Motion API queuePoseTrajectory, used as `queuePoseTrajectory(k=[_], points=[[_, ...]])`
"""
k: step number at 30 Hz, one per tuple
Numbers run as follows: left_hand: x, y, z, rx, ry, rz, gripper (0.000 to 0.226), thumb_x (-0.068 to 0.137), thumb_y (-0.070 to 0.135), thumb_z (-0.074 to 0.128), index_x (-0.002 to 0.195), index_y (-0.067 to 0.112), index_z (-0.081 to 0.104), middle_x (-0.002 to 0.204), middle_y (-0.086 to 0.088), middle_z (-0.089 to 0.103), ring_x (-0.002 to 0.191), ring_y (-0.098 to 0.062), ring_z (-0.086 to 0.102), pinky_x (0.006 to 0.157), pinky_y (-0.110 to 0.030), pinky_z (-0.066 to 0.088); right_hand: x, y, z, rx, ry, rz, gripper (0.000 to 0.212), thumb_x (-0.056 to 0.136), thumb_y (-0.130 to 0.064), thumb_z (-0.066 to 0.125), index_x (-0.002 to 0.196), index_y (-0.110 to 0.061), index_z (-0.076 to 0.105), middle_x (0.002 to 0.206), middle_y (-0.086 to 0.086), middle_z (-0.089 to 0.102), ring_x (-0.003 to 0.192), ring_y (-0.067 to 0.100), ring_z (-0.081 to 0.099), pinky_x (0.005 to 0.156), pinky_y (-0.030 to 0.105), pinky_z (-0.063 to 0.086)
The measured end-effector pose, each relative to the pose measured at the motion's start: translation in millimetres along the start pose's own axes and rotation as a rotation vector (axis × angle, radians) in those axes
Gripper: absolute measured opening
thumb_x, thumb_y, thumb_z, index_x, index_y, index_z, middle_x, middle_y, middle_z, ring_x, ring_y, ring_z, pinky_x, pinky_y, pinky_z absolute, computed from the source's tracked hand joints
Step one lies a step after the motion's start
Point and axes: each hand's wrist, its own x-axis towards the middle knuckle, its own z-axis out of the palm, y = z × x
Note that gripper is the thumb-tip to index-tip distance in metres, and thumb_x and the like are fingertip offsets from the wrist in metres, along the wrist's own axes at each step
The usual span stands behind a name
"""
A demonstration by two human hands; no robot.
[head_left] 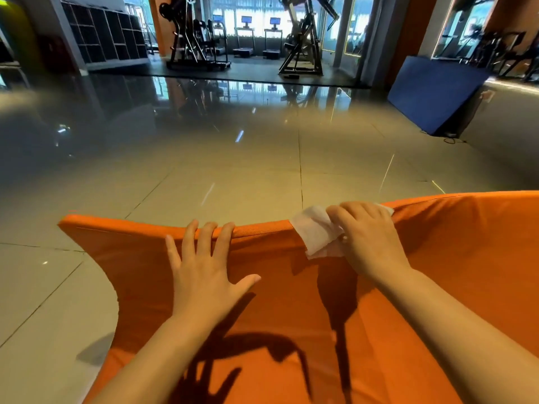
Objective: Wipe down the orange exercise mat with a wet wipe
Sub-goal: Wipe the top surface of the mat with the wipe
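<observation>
Wipe [316, 232] under right hand [369, 239]

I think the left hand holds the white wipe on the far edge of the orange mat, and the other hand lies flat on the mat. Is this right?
Not quite: the hands are swapped. In the head view the right hand holds the white wipe on the far edge of the orange mat, and the left hand lies flat on the mat, its fingertips at that edge.
</observation>
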Motion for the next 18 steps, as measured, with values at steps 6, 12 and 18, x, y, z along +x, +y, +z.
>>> queuePoseTrajectory(k=[6,12,18], points=[[-62.1,-17.7,74.7,0.024,-0.233,0.06,0.093,0.056,0.061,0.084,0.131,0.019,0.049,0.128,-0.014,0.055,0.13,-0.041,0.04,0.103,-0.076,0.025,-59.4,-2.1,99.2,-0.008,-0.139,-0.058,0.034,0.069,-0.004,0.076,0.097,-0.018,0.063,0.094,0.007,0.063,0.089,0.034,0.06,0.073,0.042,0.044],[-52.8,21.8,84.2,0.061,-0.25,0.188,0.096,0.061,0.066,0.075,0.14,0.02,0.048,0.137,-0.013,0.052,0.136,-0.039,0.037,0.109,-0.065,0.008,-65.7,39.4,125.5,0.097,-0.241,0.097,0.036,0.069,0.01,0.062,0.103,0.0,0.064,0.103,0.023,0.064,0.095,0.044,0.057,0.075,0.048,0.046],[-76.5,39.8,106.2,0.109,-0.64,0.277,0.092,0.088,0.066,0.053,0.157,0.036,-0.001,0.166,-0.004,-0.001,0.153,-0.025,0.004,0.119,-0.057,0.001,-120.8,41.4,150.7,0.379,-0.351,0.295,0.039,0.083,0.01,0.052,0.116,-0.005,0.066,0.123,0.019,0.064,0.115,0.04,0.057,0.085,0.039,0.04]])
